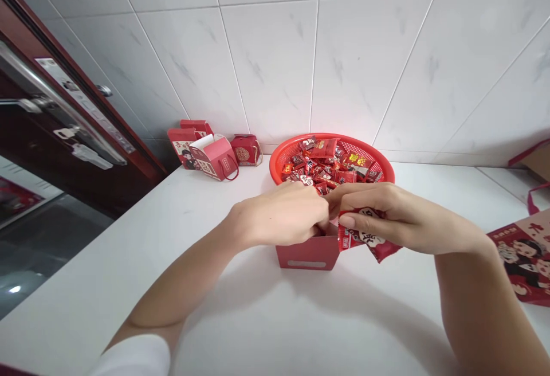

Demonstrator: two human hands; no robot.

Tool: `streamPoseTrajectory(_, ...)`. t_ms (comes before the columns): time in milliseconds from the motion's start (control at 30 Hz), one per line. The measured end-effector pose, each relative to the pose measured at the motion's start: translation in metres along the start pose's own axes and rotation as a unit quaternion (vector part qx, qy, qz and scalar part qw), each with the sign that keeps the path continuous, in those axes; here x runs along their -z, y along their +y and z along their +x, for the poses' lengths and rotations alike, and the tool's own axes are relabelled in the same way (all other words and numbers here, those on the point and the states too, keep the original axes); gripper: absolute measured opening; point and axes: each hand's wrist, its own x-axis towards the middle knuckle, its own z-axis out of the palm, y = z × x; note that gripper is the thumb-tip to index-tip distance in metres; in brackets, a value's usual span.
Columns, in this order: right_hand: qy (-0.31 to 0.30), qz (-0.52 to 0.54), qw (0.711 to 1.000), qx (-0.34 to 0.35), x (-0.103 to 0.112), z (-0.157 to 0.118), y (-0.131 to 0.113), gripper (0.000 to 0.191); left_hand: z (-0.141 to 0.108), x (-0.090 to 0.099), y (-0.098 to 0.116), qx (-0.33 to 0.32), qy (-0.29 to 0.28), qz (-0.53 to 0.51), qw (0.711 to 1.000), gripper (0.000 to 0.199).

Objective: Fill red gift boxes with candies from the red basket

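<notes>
A small red paper box (307, 253) stands on the white table in front of me, its top open. My left hand (286, 211) is over the box, with its fingers curled down into the opening. The fingertips are hidden, so what they hold, if anything, does not show. My right hand (397, 218) is closed around red candy packets (367, 232) with white print, just right of the box; their number is unclear. Behind both hands, a round red plastic basket (385, 164) holds many small wrapped sweets (324, 164), mostly in red wrappers.
At the back left stand several red gift boxes (212, 158), one with its lid up, and a smaller dark red box (246, 150). A printed red bag (526, 255) lies at the right edge. White tiled wall (275, 66) rises behind; a dark red door (86, 112) is on the left.
</notes>
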Motion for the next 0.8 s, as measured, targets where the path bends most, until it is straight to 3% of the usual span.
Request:
streamPoseTrajectory(167,-0.005,-0.014,1.0,-0.013,0.0,-0.001,0.001,0.032,0.014,0.002,-0.005,-0.012,-0.106,-0.012,0.994,0.03)
streamPoseTrajectory(300,0.002,-0.016,1.0,-0.014,0.0,0.0,0.003,0.032,0.014,0.003,-0.009,-0.02,-0.117,-0.014,0.993,0.027)
streamPoseTrajectory(567,0.025,0.015,0.999,-0.03,0.0,0.001,0.0,0.036,-0.009,0.004,-0.014,0.021,-0.013,-0.152,0.988,0.026)
streamPoseTrajectory(800,0.199,0.088,0.976,-0.032,-0.012,0.008,-0.001,0.043,-0.027,-0.008,-0.015,0.019,0.149,-0.208,0.967,0.016)
